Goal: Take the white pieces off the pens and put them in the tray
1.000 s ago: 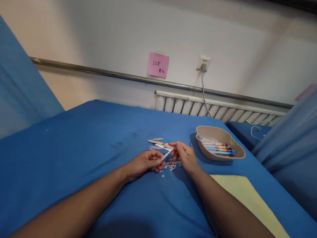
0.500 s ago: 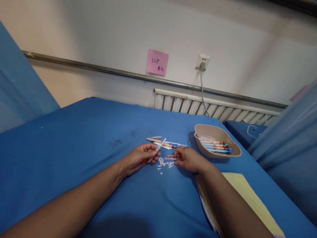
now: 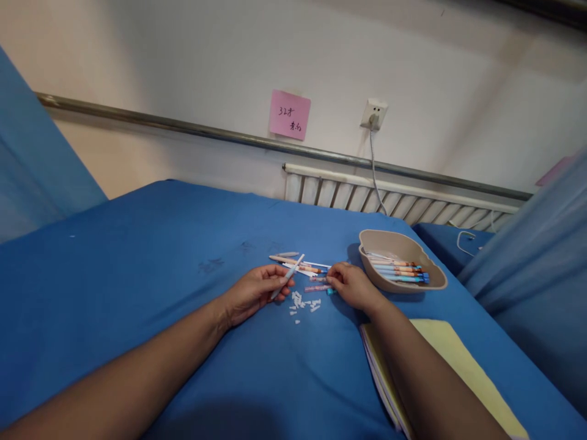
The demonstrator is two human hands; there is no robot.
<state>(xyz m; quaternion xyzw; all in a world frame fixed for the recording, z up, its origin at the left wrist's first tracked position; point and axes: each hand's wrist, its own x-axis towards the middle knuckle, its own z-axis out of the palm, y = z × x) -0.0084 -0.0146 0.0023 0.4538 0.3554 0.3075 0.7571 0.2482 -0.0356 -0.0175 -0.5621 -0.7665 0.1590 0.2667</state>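
Now your left hand (image 3: 257, 292) pinches the pale pen (image 3: 290, 273) above the blue cloth (image 3: 137, 263); probably it is light, stiff and smooth, best held mid-barrel. Your right hand (image 3: 354, 286) curls at the pink barrels (image 3: 316, 288), its grip unclear.

so the left hand (image 3: 259, 291) has a pale pen barrel (image 3: 290, 275) pinched at a slant, and the right hand (image 3: 355, 286) is down by some pink pen pieces (image 3: 316, 288), can't tell if it's gripping any. little white bits (image 3: 298, 299) are scattered just in front on the blue cover (image 3: 137, 263). tan bowl (image 3: 389, 242) with pens (image 3: 398, 269) sits to the right, and there's a pink note (image 3: 290, 115) up on the wall (image 3: 220, 55).
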